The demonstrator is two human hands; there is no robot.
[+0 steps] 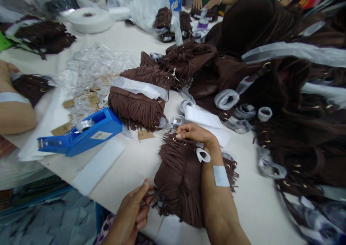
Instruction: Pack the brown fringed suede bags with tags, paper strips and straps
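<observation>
A dark brown fringed bag (178, 180) lies on the table just in front of me, its row of metal eyelets at the far end. My right hand (193, 132) reaches across it and pinches that eyelet edge between thumb and fingers. At the near left corner, my left hand (137, 205) is closed on a thin strip of the same bag; its fingertips are partly hidden. A small white roll (202, 155) rests beside my right wrist. Beyond the bag lies another fringed bag (137, 97) with a white band (139, 88) across it.
A blue tape dispenser (92, 131) stands to the left, by a white foam strip (98, 165) and brown tags (81, 101). Clear plastic (100, 61) is heaped behind. Brown bags (297, 137) pile up on the right. Co-workers' hands (205, 1) and an arm (14, 104) show at the edges.
</observation>
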